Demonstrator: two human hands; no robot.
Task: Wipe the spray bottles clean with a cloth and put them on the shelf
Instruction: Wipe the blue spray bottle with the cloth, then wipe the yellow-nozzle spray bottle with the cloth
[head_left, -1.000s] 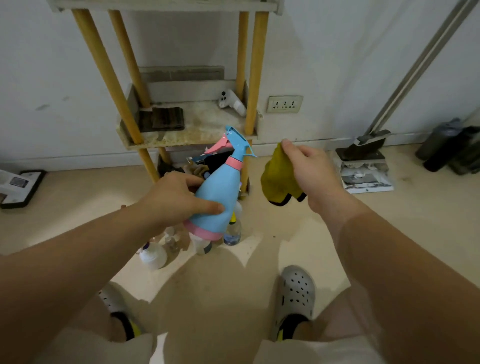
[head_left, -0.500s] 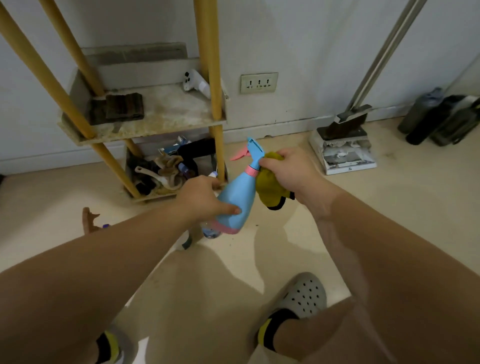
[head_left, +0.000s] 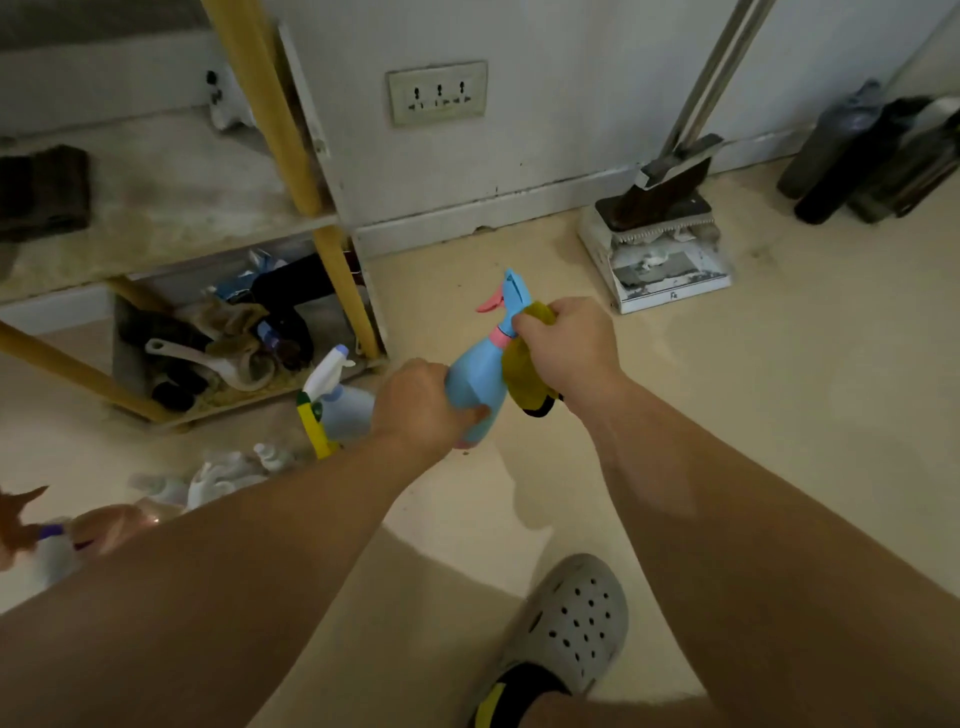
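My left hand (head_left: 423, 402) grips the lower body of a light blue spray bottle (head_left: 478, 376) with a pink collar and trigger, tilted with its nozzle up and away. My right hand (head_left: 569, 345) holds a yellow cloth (head_left: 524, 371) bunched against the bottle's neck and right side. Both are held above the floor, right of the wooden shelf (head_left: 171, 228). More spray bottles stand on the floor at the left: a clear one with a white and yellow head (head_left: 332, 400), and several small white ones (head_left: 228, 470).
The shelf's yellow post (head_left: 283, 130) rises at the upper left; its bottom tier holds clutter (head_left: 228, 332). A dustpan and broom (head_left: 665, 234) lean on the wall at right, dark bottles (head_left: 872, 156) beyond. My grey clog (head_left: 569, 623) is below.
My right hand brought the cloth from beside the bottle onto its neck. The view swung down and right, and the bottle now sits lower in the frame.
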